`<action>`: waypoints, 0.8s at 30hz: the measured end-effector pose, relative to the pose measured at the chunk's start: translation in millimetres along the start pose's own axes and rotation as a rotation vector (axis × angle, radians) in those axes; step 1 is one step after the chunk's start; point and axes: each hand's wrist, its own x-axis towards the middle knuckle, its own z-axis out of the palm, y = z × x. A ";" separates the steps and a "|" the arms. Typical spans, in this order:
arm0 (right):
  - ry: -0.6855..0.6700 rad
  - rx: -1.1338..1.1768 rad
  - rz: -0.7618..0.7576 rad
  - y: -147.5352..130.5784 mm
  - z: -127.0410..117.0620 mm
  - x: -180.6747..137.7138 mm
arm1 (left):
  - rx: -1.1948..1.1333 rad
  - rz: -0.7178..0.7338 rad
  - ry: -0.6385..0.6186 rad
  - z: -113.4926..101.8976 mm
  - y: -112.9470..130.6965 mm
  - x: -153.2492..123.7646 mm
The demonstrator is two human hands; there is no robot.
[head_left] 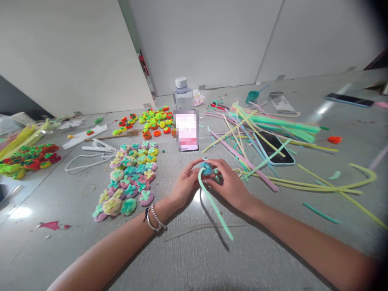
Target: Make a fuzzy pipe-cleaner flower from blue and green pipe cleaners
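Between my two hands is a small blue fuzzy pipe-cleaner piece (207, 168), held just above the grey table. A mint-green pipe cleaner (217, 209) bends over at this piece and its long free end hangs toward me. My left hand (185, 184) pinches the piece from the left, fingers curled. From the right, my right hand (228, 182) closes on it with thumb and fingertips. The fingers partly cover the blue piece, so its full shape is hidden. Left of my hands lie rows of pastel pipe-cleaner flowers (130, 173).
A blurred-screen phone (188, 131) stands before a water bottle (183, 95). Loose pipe cleaners (273, 121) spread over the right side, across a dark phone (274, 148). A white hot-glue-gun-like tool (98, 146) with a cord and orange-green pieces (156, 119) lie left.
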 end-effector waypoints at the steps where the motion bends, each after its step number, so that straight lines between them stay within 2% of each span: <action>1: 0.002 0.003 0.002 0.2 0.1 -0.3 | 0.007 -0.002 0.001 -0.1 -0.2 0.1; 7: 0.017 0.013 0.000 -1.1 -0.8 -1.3 | 0.027 -0.007 -0.004 0.9 -1.0 0.4; 12: 0.061 -0.136 -0.167 -5.1 -4.3 -1.7 | 0.039 0.004 0.056 1.6 -0.8 -0.8; 17: 0.039 -0.192 -0.321 -8.5 -6.8 -3.5 | 0.068 0.034 0.036 0.7 -2.3 -1.2; 24: 0.107 -0.119 -0.279 -4.6 -5.8 -4.0 | 0.172 0.033 0.048 2.9 -1.9 -2.2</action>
